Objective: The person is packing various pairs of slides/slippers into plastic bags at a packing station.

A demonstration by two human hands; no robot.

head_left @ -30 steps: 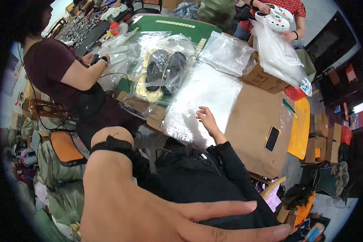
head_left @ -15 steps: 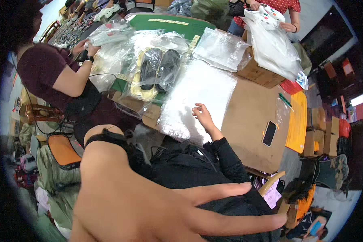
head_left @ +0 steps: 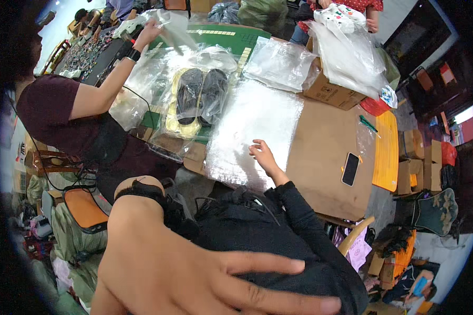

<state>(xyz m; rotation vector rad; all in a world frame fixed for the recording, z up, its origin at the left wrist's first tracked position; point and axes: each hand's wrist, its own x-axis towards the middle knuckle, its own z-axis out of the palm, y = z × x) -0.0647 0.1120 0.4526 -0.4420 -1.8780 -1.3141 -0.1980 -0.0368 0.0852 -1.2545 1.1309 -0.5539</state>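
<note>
Close to the camera, my left hand (head_left: 194, 268) is held up with its fingers spread and nothing in it. It hides part of my black clothing. Over the edge of a stack of clear plastic bags (head_left: 260, 123) hangs my right hand (head_left: 263, 157), its fingers loosely bent and apart. Whether it touches the stack I cannot tell. Beyond lie two dark, bundled oblong packs (head_left: 202, 97) in clear plastic wrapping, on pale yellow material.
At the left, a co-worker (head_left: 63, 105) lifts clear plastic (head_left: 173, 26). Another person in red stands behind a cardboard box (head_left: 333, 92) heaped with plastic bags. A phone (head_left: 350, 169), a green tool (head_left: 368, 124) and a yellow board (head_left: 386, 152) lie at the right.
The co-worker at the left has raised an arm, lifting clear plastic up and away. My left hand has shifted slightly left and down; my right hand stays nearly in place.
</note>
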